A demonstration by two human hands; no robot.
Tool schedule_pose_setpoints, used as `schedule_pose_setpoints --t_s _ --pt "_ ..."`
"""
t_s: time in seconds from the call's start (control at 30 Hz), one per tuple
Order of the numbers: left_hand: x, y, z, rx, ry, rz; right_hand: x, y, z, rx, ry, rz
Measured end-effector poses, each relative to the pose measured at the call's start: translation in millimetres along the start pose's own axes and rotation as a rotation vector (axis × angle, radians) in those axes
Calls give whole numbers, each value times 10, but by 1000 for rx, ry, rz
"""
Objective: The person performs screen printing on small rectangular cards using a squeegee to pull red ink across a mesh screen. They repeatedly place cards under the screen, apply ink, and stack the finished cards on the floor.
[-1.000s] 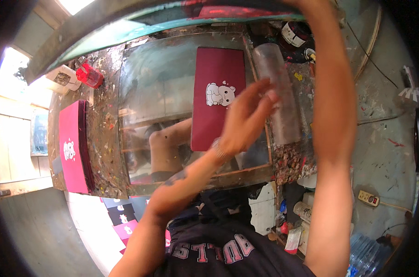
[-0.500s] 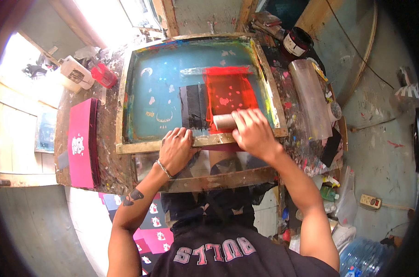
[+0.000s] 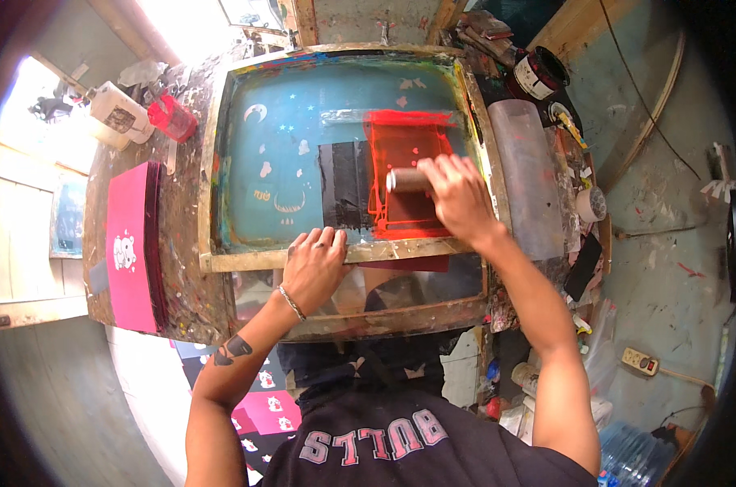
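A wood-framed printing screen (image 3: 262, 261) with blue-green mesh lies across the work table. My left hand (image 3: 315, 264) grips its near bar, fingers bent over the top. In my right hand (image 3: 465, 199) is a short squeegee (image 3: 406, 180), held over the right half of the mesh. Under and around it spreads a rectangle of red ink (image 3: 417, 223), thicker along its edges; whether the blade touches the mesh I cannot tell. Black tape strips (image 3: 342, 183) run beside the ink on its left. A dark pink sheet (image 3: 408, 264) peeks from beneath the near bar.
Left of the screen stands a stack of pink printed sheets (image 3: 129, 243), with a red cup (image 3: 172, 118) and a white jug (image 3: 120, 114) behind. On the right lie a clear plastic roll (image 3: 526, 178), a tape roll (image 3: 590, 204) and a dark ink tub (image 3: 538, 75). Printed sheets (image 3: 271, 410) lie below.
My right hand has moved the squeegee from the near end of the red ink toward its middle, away from me. The left hand stays on the near bar.
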State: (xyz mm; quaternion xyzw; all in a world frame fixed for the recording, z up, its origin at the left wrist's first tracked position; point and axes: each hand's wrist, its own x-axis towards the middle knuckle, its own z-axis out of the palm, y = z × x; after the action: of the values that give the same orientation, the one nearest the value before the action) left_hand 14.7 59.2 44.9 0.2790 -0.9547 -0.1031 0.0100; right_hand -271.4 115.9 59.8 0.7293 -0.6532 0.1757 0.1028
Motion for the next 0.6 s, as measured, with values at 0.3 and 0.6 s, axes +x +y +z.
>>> schedule_pose_setpoints --t_s 0.3,0.6 --pt "25 -6 30 -39 56 8 1105 812 338 39 -18 6" --pt "-23 -42 72 -66 146 8 837 565 181 207 -275 122"
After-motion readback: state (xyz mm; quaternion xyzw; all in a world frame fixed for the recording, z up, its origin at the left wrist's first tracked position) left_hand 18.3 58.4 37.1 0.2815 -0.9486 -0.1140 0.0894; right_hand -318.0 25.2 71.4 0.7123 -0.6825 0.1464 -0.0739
